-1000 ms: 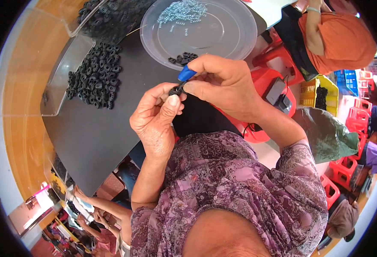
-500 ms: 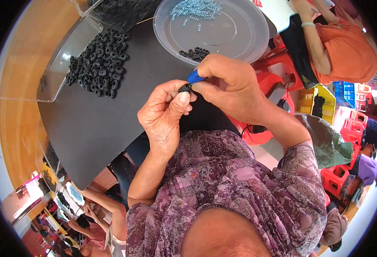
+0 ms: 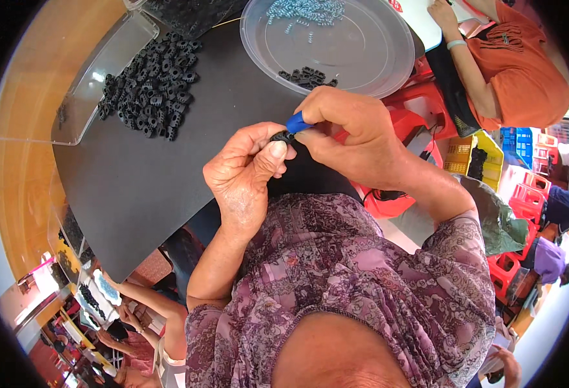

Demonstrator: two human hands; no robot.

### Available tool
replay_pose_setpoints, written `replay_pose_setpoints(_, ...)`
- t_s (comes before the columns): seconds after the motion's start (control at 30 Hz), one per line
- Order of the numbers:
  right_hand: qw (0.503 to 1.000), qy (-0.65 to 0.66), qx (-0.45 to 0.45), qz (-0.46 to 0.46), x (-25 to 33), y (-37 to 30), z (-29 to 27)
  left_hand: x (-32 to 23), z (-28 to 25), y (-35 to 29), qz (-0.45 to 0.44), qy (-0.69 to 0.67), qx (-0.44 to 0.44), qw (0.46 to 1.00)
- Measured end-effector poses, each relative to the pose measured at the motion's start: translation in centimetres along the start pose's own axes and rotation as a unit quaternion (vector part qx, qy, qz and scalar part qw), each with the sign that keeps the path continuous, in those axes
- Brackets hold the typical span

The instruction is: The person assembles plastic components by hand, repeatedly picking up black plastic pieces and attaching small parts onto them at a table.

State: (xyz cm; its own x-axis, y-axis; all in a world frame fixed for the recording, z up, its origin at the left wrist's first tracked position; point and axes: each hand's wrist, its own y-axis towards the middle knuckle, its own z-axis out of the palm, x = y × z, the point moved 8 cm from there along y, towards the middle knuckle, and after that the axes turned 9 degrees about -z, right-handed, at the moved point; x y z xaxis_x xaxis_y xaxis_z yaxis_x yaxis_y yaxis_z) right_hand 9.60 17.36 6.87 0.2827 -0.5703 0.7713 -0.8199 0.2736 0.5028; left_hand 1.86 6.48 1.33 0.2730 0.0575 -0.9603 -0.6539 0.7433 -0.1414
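Between thumb and fingers, my left hand (image 3: 249, 171) pinches a small black plastic part (image 3: 283, 137) in front of my chest. My right hand (image 3: 349, 132) meets it from the right, its thumb and forefinger closed at the part's end; a blue finger cover (image 3: 297, 122) wraps the forefinger tip. Whatever lies between those right fingertips is hidden. Beyond the hands a round clear plastic tray (image 3: 362, 61) holds a heap of small light-blue springs (image 3: 310, 11) and, at its near edge, several black pieces (image 3: 309, 77).
A large pile of black plastic parts (image 3: 152, 87) lies on the dark table (image 3: 148, 174), spilling from a clear bin (image 3: 81, 110) at the left. A co-worker in an orange shirt (image 3: 523, 71) sits at far right, near red stools (image 3: 420, 103). Other people work at lower left.
My right hand has shifted slightly, its thumb now pressing closer to the forefinger at the black part. The view has moved a little; my left hand keeps its pinch.
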Motion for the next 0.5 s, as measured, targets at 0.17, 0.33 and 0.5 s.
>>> replay_pose_setpoints(0.17,0.994,-0.058,-0.009,-0.093,0.7,-0.2,0.8,0.2,-0.4,-0.1,-0.007,0.008,-0.004,1.0)
replay_pose_setpoints(0.33,0.984,-0.106,0.015,-0.142,1.6,-0.1,1.3,0.2,-0.1,-0.6,0.025,0.027,-0.053,0.998)
replay_pose_setpoints(0.5,0.981,-0.086,-0.001,-0.172,0.8,-0.1,1.5,-0.1,-0.6,-0.4,0.069,0.099,-0.073,0.99)
